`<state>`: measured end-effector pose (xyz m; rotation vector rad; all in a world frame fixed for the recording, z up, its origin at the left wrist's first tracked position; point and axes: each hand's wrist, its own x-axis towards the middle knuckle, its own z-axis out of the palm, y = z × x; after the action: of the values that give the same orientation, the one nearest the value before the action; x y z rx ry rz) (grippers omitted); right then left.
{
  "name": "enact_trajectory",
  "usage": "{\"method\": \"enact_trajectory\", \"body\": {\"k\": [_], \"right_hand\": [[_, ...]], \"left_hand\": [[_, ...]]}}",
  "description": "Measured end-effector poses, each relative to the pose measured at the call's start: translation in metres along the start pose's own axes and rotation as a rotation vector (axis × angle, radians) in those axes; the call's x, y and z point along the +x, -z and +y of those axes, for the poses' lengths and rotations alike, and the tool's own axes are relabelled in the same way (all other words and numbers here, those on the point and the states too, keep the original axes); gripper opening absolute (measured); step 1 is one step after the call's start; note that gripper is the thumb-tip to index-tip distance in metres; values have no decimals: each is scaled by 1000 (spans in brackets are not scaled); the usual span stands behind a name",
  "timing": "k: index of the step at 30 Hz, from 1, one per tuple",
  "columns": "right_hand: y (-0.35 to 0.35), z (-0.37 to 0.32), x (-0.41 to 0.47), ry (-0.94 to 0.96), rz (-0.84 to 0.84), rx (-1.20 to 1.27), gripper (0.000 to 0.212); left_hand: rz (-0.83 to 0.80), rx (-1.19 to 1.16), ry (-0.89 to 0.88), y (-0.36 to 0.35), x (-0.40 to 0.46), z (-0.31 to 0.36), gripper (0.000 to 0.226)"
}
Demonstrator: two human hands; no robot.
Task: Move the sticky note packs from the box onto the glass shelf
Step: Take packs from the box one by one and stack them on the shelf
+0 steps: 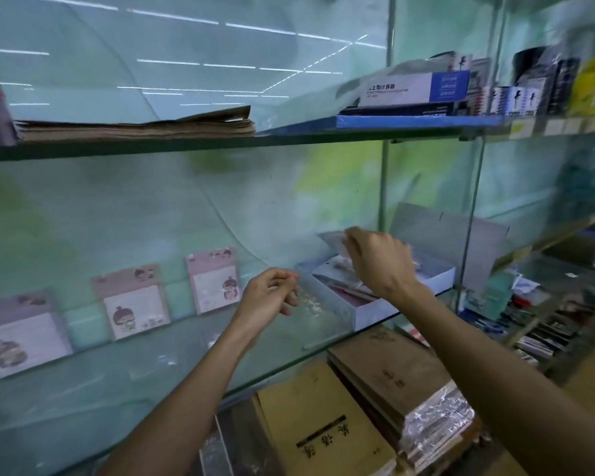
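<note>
- Right hand [380, 261] grip: fingertips pinched on the top edge of a sticky note pack [332, 239], lifted just above the open box [375, 305]. Pack is motion-blurred; can't tell how deep the pinch goes.
- Left hand [267, 293] grip: loosely curled, holding nothing, hovering left of and slightly lower than the pinch, just above the glass shelf [193, 369].
- More packs [337, 269] sit directly under the pinch, inside the box.
- Three packs already stand further left along the shelf, leaning on the back panel: nearest [213, 281], middle [131, 302], far [19, 333].
- Risk: thin edge pinch on slick wrap, so the pack could slip and drop back into the box or onto the glass.
- Risk: box sits near the shelf's front edge below the grip; a wrist bump could shove it off.
- Risk: a pack set down carelessly left of the grip could knock the nearest leaning one flat.
</note>
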<state>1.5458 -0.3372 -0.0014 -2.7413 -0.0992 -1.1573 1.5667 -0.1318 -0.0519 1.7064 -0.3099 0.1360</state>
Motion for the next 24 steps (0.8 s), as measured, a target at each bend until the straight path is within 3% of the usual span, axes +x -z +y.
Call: {"method": "enact_trajectory", "body": {"k": [4, 7, 10, 15, 21, 24], "right_hand": [[0, -20, 9, -244, 93, 542, 28], [-9, -39, 14, -519, 9, 1075, 21], [-15, -64, 8, -684, -133, 1402, 19], [-21, -104, -4, -634, -238, 1527, 17], [-29, -136, -21, -527, -505, 1620, 13], [-36, -146, -27, -414, -643, 1471, 13]], "left_hand": [[58, -35, 35, 23, -8, -3, 12], [98, -104, 65, 43, -17, -5, 11], [145, -193, 90, 62, -26, -5, 14], [178, -374, 82, 84, -38, 4, 29], [320, -500, -16, 114, -51, 15, 12], [427, -455, -26, 136, -58, 15, 11]]}}
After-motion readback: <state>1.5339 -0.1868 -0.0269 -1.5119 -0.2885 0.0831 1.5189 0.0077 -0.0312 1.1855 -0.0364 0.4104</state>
